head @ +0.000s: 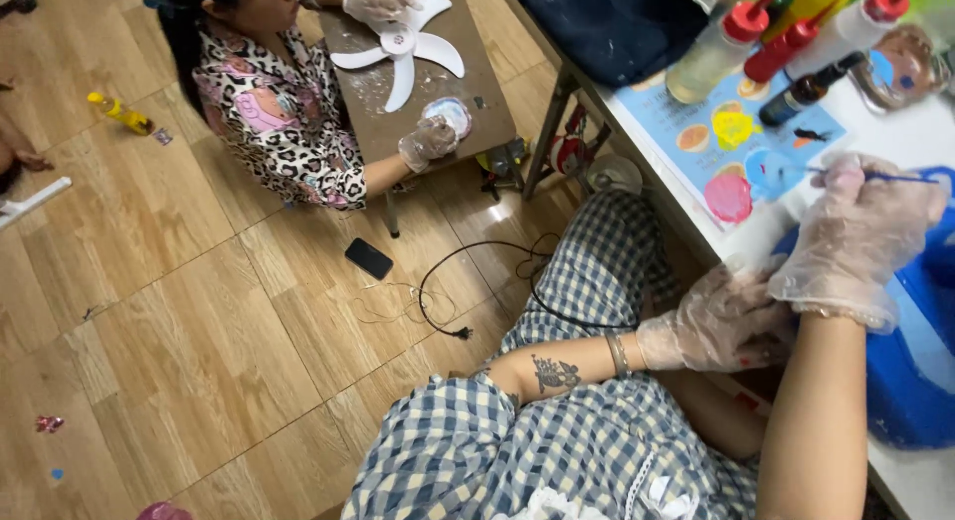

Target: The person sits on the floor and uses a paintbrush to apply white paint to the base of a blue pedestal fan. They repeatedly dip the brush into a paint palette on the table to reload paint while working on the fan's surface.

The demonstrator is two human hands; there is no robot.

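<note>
My right hand (858, 236), in a clear plastic glove, grips a thin blue paintbrush (895, 177) whose tip reaches toward the paint blobs on a blue palette sheet (731, 132). My left hand (718, 323), also gloved, rests at the white table's edge (756, 243), beside a blue painted object (915, 361) that lies under my right forearm. What the left hand's fingers hold is hidden.
Squeeze bottles with red caps (741, 37) and a dark small bottle (806, 90) stand behind the palette. Another person sits on the wooden floor at a low brown table (477, 92) with a white fan blade (403, 44). A phone (369, 257) and black cable (448, 291) lie on the floor.
</note>
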